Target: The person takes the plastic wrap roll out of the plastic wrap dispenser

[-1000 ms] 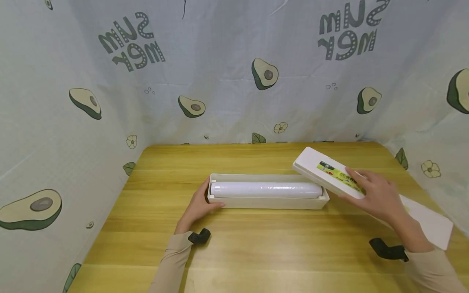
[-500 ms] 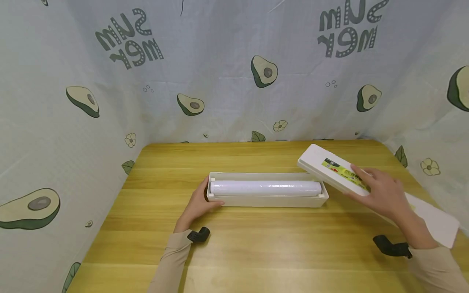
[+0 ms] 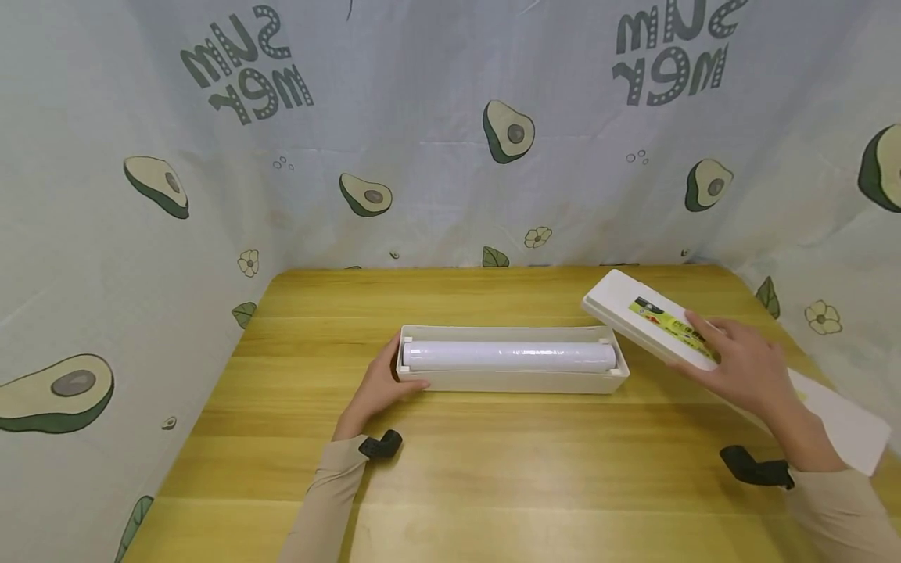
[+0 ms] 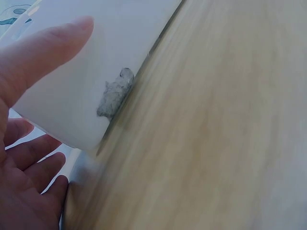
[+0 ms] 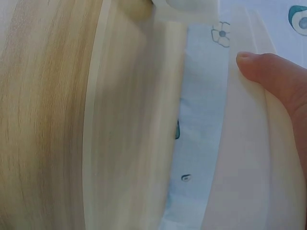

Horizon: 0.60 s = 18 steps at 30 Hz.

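Note:
A long white plastic box (image 3: 521, 381) lies across the table with its top uncovered. Inside it rests a shiny white roll (image 3: 510, 356) that looks like plastic wrap. My left hand (image 3: 376, 391) grips the box's left end, thumb on the front wall and fingers round the end. In the left wrist view, a grey patch (image 4: 115, 96) marks that box wall. To the right, my right hand (image 3: 746, 367) holds the long white lid (image 3: 622, 301), which bears a yellow-green label (image 3: 672, 324). The lid slants above the table, its far end beyond the box's right end. In the right wrist view only the thumb shows.
The wooden table (image 3: 493, 469) has its back edge against a white curtain (image 3: 436, 172) printed with avocados. More curtain hangs at both sides. A black wrist mount (image 3: 380, 446) sits on my left sleeve, another mount (image 3: 756, 467) on my right.
My right hand has carried the lid a little to the right, away from the box. The left hand keeps its grip on the box end. The head view has shifted slightly.

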Available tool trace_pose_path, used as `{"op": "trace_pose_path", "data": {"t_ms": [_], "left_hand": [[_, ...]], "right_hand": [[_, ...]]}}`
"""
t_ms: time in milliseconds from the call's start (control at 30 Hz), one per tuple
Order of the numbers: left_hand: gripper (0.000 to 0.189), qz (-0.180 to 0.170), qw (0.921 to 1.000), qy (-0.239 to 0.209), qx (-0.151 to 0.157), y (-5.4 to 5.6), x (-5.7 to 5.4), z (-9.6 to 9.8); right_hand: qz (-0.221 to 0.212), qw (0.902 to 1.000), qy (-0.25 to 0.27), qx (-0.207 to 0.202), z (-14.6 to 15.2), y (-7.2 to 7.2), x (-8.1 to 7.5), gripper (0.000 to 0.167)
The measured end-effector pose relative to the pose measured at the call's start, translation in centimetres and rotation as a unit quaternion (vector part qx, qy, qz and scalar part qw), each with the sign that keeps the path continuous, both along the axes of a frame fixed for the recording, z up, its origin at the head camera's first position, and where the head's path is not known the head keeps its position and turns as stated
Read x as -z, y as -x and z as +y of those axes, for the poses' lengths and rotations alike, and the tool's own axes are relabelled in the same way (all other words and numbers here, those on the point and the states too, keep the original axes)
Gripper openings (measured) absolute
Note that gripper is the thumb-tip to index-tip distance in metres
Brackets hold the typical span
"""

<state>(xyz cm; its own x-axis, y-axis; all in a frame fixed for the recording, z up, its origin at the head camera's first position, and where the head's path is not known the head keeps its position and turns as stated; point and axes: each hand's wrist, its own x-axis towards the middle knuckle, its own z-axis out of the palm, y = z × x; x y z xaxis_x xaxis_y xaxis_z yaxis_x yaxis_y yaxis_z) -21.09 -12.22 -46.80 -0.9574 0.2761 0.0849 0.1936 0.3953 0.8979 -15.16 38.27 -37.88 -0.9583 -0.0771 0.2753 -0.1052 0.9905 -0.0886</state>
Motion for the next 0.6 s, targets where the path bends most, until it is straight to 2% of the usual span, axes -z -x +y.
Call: {"op": "trace_pose_path", "data": {"t_ms": [600], "left_hand": [[0.104,0.002,1.0000,0.004,-0.004,0.0,0.1,0.0]], "right_hand": [[-0.010,0.9996,0.003,0.028,1.1,0.0,0.5,0.093]]}}
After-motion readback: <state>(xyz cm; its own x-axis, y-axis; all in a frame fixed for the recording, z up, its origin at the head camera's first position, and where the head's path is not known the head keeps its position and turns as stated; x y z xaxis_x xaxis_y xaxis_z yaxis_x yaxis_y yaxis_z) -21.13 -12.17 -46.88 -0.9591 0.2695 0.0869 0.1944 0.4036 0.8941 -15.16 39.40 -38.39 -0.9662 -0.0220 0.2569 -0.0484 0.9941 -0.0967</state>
